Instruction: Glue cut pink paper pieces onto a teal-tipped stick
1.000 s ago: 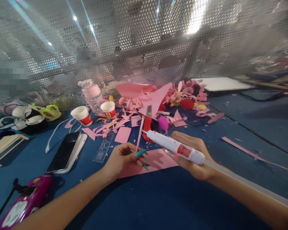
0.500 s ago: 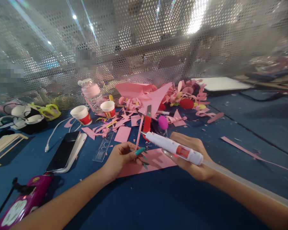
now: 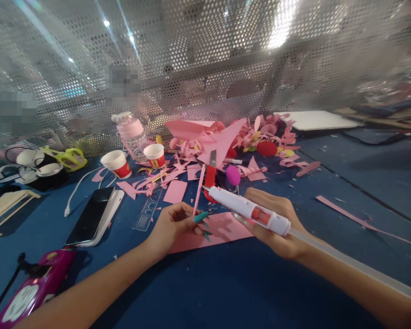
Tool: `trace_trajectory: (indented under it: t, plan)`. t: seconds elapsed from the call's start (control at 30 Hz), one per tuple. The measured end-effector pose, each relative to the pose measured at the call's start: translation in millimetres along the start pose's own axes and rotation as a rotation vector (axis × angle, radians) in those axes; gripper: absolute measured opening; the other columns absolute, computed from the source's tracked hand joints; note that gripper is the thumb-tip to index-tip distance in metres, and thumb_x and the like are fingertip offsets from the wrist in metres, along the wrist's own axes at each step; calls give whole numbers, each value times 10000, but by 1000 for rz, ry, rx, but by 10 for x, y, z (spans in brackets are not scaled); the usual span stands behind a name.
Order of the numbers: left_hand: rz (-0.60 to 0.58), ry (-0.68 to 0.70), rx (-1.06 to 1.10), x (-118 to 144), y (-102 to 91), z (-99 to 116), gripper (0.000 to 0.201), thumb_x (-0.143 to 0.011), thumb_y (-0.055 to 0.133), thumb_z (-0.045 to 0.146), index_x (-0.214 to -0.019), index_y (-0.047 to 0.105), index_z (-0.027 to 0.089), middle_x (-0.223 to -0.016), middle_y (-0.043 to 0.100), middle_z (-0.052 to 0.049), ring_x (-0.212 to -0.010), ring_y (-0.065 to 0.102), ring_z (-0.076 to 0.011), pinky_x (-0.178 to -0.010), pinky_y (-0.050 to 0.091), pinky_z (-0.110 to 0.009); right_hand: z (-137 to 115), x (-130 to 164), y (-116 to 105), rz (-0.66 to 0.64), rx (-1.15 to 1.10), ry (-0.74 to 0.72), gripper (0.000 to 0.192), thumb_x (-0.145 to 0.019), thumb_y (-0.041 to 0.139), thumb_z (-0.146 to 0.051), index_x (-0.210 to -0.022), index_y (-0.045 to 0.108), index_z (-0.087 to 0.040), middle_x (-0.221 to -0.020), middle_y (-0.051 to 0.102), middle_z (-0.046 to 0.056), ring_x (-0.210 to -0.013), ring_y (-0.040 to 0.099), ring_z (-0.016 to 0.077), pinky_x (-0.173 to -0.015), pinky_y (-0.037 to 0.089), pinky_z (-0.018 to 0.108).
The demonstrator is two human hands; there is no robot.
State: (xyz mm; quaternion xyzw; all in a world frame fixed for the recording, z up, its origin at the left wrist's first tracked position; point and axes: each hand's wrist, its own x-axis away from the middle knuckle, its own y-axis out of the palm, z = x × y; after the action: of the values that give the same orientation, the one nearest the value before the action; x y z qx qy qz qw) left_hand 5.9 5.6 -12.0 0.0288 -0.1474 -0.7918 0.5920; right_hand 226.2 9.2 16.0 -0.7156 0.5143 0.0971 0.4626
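phone (image 3: pixel 95 214) left of ruler (image 3: pixel 148 211), cups (image 3: pixel 116 163) behind

Blue table (image 3: pixel 226 283), with tiny paper bits all over. At the middle, flat pink paper sheet (image 3: pixel 222 230). Just left of it, clear ruler (image 3: pixel 148 212). Further left, black phone (image 3: pixel 92 215) on a white one. At the lower left corner, purple toy-like box (image 3: pixel 34 288). In the upper middle, big pile of pink paper scraps (image 3: pixel 205 137), red scissors (image 3: pixel 210 176), two paper cups (image 3: pixel 118 164) and a pink-capped bottle (image 3: pixel 132 132). At the right, long pink strip (image 3: pixel 342 210). At the upper right, white board (image 3: pixel 315 119). At the far left, yellow-green thing (image 3: pixel 70 159) and wooden sticks (image 3: pixel 7 205).
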Motion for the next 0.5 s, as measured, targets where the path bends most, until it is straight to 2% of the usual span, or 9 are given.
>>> trace_trajectory:
  t: [0.33, 0.5]
  plan:
    - [49, 0, -23, 10, 22, -1, 262, -601, 740, 258, -661, 526, 119, -610, 663, -19, -507, 622, -113, -533, 509, -228, -34, -13, -3, 15, 32, -39, 109, -732, 465, -179, -651, 406, -221, -592, 401, -9, -533, 394, 147, -468, 296, 274]
    - [59, 2, -25, 19, 48, 9, 299, -583, 748, 275, -634, 491, 131, -622, 654, -12, -510, 625, -119, -523, 496, -231, -45, -3, 6, 15, 21, -22, 113, -727, 471, -187, -643, 396, -199, -590, 374, -14, -534, 358, 129, -474, 269, 262]
